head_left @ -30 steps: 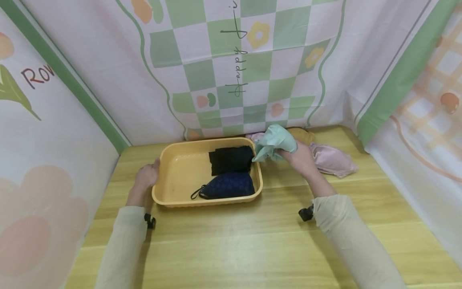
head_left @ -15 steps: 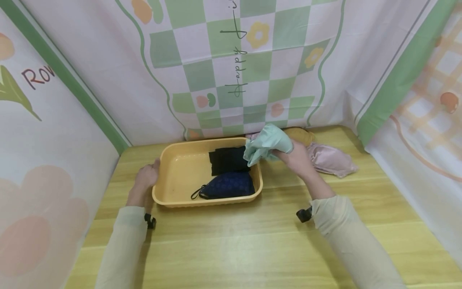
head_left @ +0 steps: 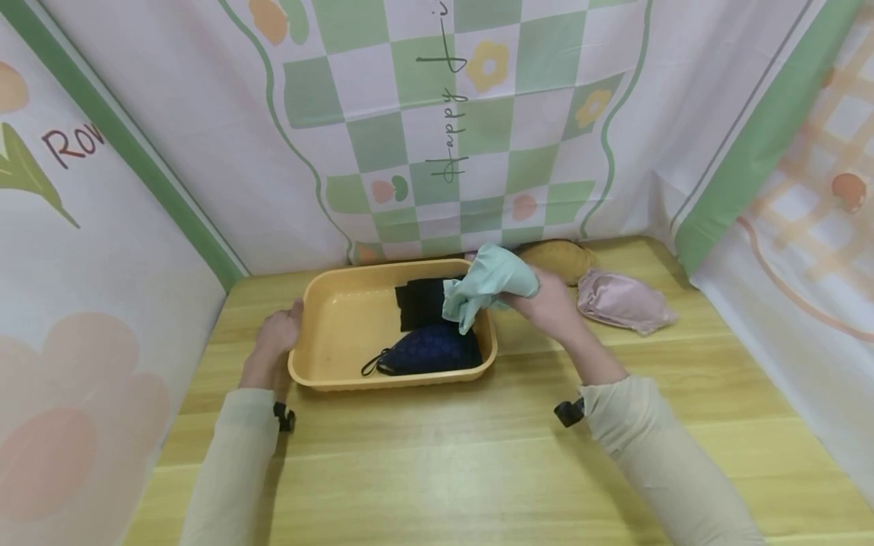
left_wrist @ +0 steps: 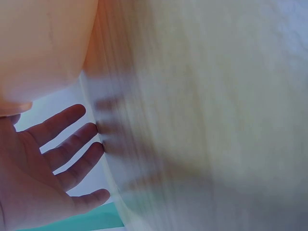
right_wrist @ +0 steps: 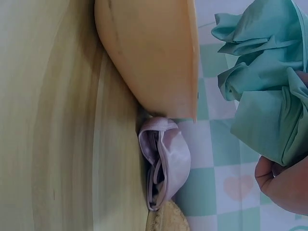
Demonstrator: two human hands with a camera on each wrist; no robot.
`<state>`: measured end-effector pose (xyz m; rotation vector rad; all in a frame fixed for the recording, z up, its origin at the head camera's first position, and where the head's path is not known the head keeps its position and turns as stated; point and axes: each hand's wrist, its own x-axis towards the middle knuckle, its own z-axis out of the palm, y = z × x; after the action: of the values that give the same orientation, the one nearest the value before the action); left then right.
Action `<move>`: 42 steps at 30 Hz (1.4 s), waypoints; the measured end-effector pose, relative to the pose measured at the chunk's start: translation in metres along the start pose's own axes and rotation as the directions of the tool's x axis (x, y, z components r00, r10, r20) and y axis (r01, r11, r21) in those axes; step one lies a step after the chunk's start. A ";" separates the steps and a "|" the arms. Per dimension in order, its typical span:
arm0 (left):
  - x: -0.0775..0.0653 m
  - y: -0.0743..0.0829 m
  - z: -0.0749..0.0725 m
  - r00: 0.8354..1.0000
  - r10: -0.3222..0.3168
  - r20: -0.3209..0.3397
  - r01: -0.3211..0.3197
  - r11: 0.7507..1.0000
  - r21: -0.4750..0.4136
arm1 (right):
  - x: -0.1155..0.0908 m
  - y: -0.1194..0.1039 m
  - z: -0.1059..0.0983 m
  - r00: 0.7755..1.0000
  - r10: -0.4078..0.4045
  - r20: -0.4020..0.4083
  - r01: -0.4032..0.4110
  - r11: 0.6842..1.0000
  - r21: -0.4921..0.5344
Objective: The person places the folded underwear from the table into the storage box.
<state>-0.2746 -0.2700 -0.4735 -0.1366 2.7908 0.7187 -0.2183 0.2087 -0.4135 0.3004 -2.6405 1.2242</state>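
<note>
My right hand (head_left: 548, 305) grips a crumpled mint-green cloth (head_left: 493, 279), thin and smooth, and holds it over the right end of a yellow plastic tray (head_left: 341, 381). In the right wrist view the mint-green cloth (right_wrist: 269, 62) hangs in loose folds beside the tray wall (right_wrist: 154, 57). Inside the tray lie a folded black cloth (head_left: 418, 303) and a navy folded bra (head_left: 430, 350) with a thin strap loop. At the tray's left end is my left hand (head_left: 278, 332), thumb at the rim. The left wrist view shows its fingers (left_wrist: 72, 144) straight and spread, below the tray.
Right of the tray lie a pink satin bundle (head_left: 624, 301) and a mustard bra (head_left: 561, 260). A lilac folded bra (right_wrist: 166, 163) sits against the tray's far right corner in the right wrist view. Printed curtains (head_left: 437, 152) stand behind the wooden table (head_left: 423, 470).
My right hand has moved left with the mint-green cloth, from beside the tray to over its right end, dipping slightly. The left hand and the tray have stayed in place.
</note>
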 end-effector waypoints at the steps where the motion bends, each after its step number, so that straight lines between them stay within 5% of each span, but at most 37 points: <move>1: 0.000 0.000 0.000 1.000 0.000 -0.001 0.000 1.000 -0.001 | 0.000 0.000 0.002 1.000 -0.012 -0.001 0.012 1.000 -0.011; 24: 0.000 0.000 0.001 1.000 0.012 -0.008 -0.012 1.000 0.001 | -0.003 -0.016 0.051 0.991 -0.096 0.099 0.119 0.956 -0.267; 34: -0.001 0.001 0.001 1.000 0.009 -0.007 -0.009 1.000 -0.006 | -0.008 -0.016 0.062 0.949 -0.104 0.298 0.235 0.862 -0.449; 42: 0.000 0.001 0.001 1.000 0.018 -0.021 -0.018 1.000 0.000 | -0.010 -0.015 0.057 0.923 -0.128 0.363 0.281 0.868 -0.409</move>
<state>-0.2745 -0.2683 -0.4739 -0.1194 2.8156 0.7254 -0.2107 0.1564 -0.4410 0.7328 -2.9654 0.4917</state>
